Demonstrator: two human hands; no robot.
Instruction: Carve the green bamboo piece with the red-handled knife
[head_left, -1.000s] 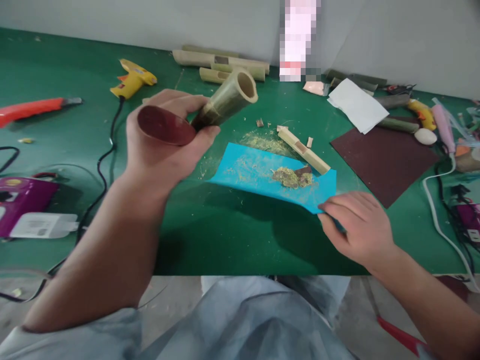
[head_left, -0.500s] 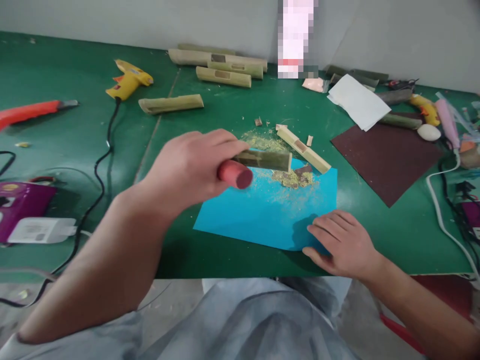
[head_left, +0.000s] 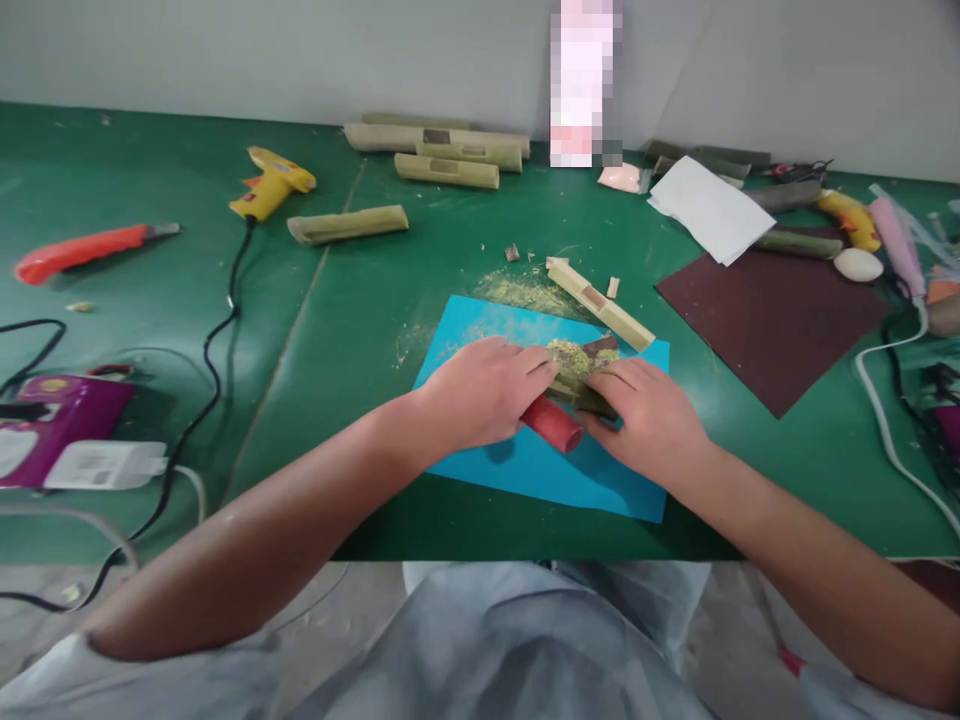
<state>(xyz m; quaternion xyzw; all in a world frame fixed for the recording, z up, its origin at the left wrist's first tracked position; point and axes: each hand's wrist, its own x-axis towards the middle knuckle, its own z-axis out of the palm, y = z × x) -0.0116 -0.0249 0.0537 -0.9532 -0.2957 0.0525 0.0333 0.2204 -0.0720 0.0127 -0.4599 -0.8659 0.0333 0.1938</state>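
Observation:
Over the blue sheet (head_left: 480, 480), my left hand (head_left: 484, 390) is closed around a green bamboo piece (head_left: 596, 400) and a red cylinder (head_left: 555, 425), whose round end points toward me. Most of both is hidden under the fingers. My right hand (head_left: 649, 410) grips the other end of the bamboo, thumb below and fingers on top. Just behind the hands a pile of yellowish shavings (head_left: 570, 355) lies on the sheet with a dark flat scrap (head_left: 600, 345). A pale bamboo piece with a cut window (head_left: 622, 318) rests at the sheet's far edge.
Several bamboo pieces (head_left: 446, 172) lie along the wall. A yellow glue gun (head_left: 274, 185) and an orange-red utility knife (head_left: 82, 250) are on the left, with a purple box (head_left: 71, 420) and cables. To the right are a brown sheet (head_left: 772, 330), white papers (head_left: 712, 210) and an egg-shaped object (head_left: 859, 264).
My left hand has come down and right with the bamboo and red cylinder. My right hand has moved up from the sheet's near corner and taken hold of the bamboo's other end.

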